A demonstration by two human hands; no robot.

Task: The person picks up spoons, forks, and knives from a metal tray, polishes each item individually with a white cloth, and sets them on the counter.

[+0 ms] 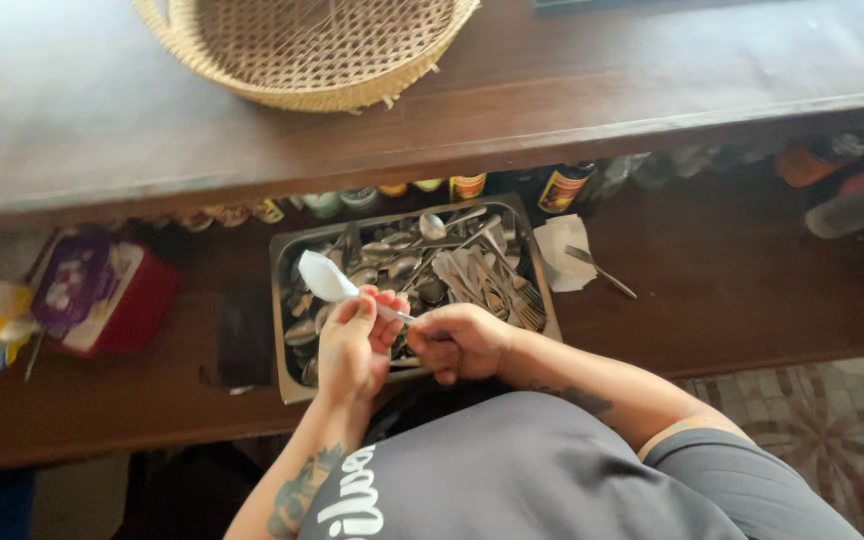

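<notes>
Grey fabric of the person's shirt [542, 470] filled the nearest part of the view, its pale print cut off by the bottom edge. Just beyond it the left hand [355, 345] was curled around a slim piece of cutlery [392, 314] wrapped at its far end in a white paper napkin [326, 276], fingers pinched tight on the wrap. The right hand [462, 342] was closed into a loose fist at the other end of the same piece, just beside the left; what part it gripped was hidden by the knuckles. Both hands hovered over the near rim of a metal tray [283, 330] heaped with spoons [392, 255] on its left and forks [497, 280] on its right. Right of the tray lay a crumpled white napkin [562, 250] with one fork [600, 268] across it. Left of the tray sat a red box [102, 290], blurred. Behind the tray, bottles [562, 185] stood half hidden under a dark wooden shelf [102, 110]. Above the tray on that shelf rested a woven basket [312, 50], its top cut off, nothing inside it that could be seen
</notes>
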